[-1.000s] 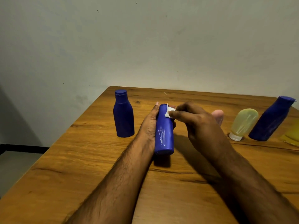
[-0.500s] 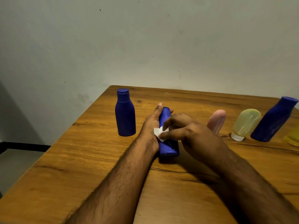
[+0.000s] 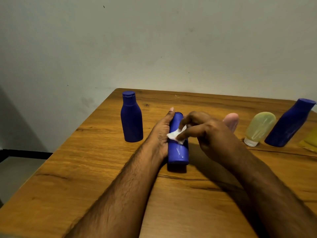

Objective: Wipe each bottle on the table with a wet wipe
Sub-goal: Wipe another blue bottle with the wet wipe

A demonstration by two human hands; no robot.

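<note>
Left hand (image 3: 162, 133) grips blue bottle (image 3: 178, 148) mid-table (image 3: 96, 162), fingers wrapped behind, hidden. Right hand (image 3: 211, 134) fingers pinch white wet wipe (image 3: 176, 134) against it. Pink bottle (image 3: 231, 120) half hidden; yellow item (image 3: 309, 140) cut off.

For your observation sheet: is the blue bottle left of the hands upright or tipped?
Upright. The blue bottle stands on its base on the table, cap on top, apart from the left hand.

No legible text, label, brand, number or sign is found on any item. The blue bottle (image 3: 131, 119) at the desk's (image 3: 68, 186) far left corner has plain sides. The held blue bottle (image 3: 178, 150) bears only faint pale streaks, not readable as lettering.
</note>
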